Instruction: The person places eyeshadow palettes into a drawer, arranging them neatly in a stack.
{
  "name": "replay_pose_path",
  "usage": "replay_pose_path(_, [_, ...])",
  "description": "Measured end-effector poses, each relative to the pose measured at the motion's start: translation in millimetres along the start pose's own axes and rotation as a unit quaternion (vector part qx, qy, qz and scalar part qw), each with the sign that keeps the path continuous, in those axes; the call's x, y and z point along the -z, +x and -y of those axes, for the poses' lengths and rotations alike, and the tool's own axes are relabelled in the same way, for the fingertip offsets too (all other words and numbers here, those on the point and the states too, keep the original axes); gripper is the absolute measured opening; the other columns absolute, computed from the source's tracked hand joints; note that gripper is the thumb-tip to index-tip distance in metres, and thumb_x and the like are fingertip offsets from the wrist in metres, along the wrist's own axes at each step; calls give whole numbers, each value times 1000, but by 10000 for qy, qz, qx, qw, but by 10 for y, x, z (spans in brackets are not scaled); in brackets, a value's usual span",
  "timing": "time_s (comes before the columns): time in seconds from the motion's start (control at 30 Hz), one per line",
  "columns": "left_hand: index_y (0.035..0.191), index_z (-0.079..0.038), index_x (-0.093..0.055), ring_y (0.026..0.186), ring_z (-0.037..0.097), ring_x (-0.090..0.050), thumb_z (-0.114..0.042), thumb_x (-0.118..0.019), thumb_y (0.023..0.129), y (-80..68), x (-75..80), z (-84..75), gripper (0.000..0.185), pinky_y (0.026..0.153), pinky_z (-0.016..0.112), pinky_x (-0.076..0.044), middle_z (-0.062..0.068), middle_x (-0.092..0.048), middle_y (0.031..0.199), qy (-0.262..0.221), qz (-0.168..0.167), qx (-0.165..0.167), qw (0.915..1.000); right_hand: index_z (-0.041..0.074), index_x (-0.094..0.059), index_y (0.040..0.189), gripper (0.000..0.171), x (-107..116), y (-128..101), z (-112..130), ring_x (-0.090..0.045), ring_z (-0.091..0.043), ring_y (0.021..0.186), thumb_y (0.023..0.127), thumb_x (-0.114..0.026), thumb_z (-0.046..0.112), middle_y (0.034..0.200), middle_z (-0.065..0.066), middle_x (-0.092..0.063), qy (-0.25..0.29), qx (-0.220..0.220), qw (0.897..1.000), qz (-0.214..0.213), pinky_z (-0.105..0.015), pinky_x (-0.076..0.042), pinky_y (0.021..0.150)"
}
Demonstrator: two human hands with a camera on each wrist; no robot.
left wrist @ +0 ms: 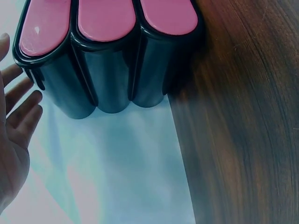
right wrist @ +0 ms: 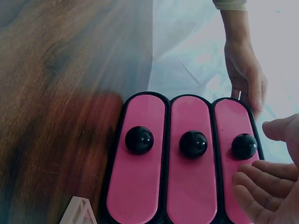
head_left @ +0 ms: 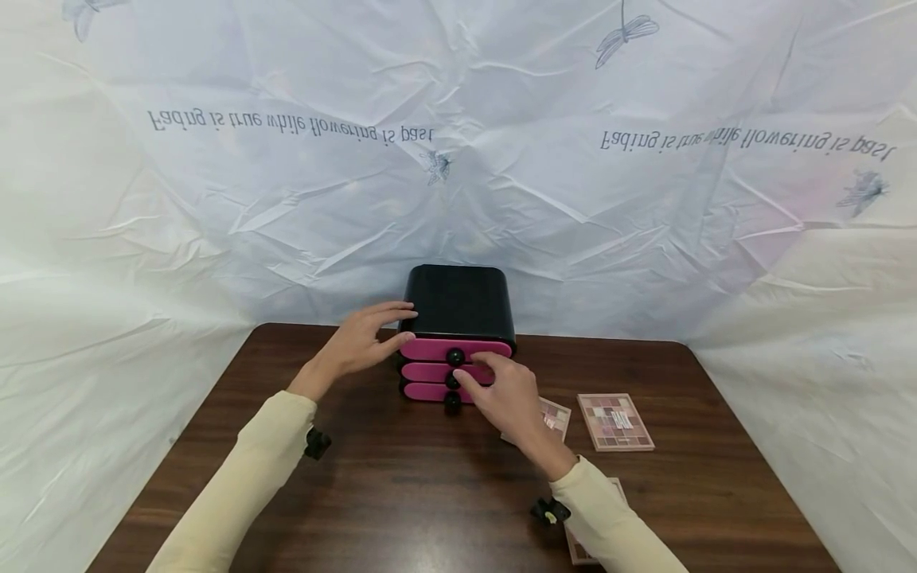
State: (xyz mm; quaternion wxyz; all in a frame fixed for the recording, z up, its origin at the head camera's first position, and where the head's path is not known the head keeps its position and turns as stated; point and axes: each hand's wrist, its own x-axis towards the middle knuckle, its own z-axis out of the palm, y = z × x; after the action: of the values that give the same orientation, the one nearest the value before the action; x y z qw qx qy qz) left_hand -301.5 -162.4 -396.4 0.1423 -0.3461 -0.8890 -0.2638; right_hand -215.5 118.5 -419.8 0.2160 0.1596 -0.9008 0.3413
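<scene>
A small black chest [head_left: 458,301] with three pink-fronted drawers stands at the back of the table, all drawers closed. Each pink front carries a round black knob [right wrist: 193,144]. My left hand [head_left: 357,341] is at the chest's upper left edge, its fingers extended along the top and side. In front of the drawers is my right hand [head_left: 512,394]. Its thumb and fingers are spread around the top drawer's knob [right wrist: 244,146], with a gap visible between them and the knob in the right wrist view.
Right of the chest lies a flat eyeshadow palette [head_left: 618,423]. A second palette [head_left: 557,417] is partly hidden behind my right hand, and a third [head_left: 577,551] under the right sleeve. White printed sheeting [head_left: 458,215] hangs behind the brown wooden table [head_left: 344,485].
</scene>
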Motion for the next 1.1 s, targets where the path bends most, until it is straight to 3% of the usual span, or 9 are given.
replay_pose_path(0.23, [137, -15, -67, 133, 28, -56, -41, -65, 101, 28, 5, 24, 45, 103, 51, -50, 7, -58, 146, -121, -9, 20, 9999, 13, -79, 111, 40, -88, 52, -14, -66, -10, 66, 90, -77, 48, 93, -1, -78, 8, -159, 9999, -11, -29, -54, 60])
replay_pose_path(0.47, [134, -14, -69, 132, 30, -57, -41, -69, 98, 53, 18, 24, 45, 102, 52, -51, 8, -61, 143, -214, -35, 102, 9997, 11, -81, 104, 43, -175, 105, -26, -69, -6, 71, 89, -77, 51, 86, 1, -78, 133, -306, 9994, -134, -30, -58, 65])
replay_pose_path(0.77, [134, -14, -69, 132, 29, -57, -42, -69, 98, 52, 40, 1, 45, 101, 51, -52, 7, -61, 143, -252, -29, 169, 9995, 11, -83, 86, 44, -229, 171, -29, -61, -4, 56, 86, -78, 55, 73, 2, -75, 200, -123, 9986, -467, -27, -53, 55])
replay_pose_path(1.1, [133, -14, -70, 133, 29, -56, -40, -69, 98, 53, 40, 1, 44, 101, 51, -52, 7, -61, 143, -275, -5, 192, 9994, 13, -82, 84, 37, -248, 147, -25, -57, -3, 55, 86, -81, 50, 73, 3, -75, 270, -198, 9983, -486, -26, -50, 55])
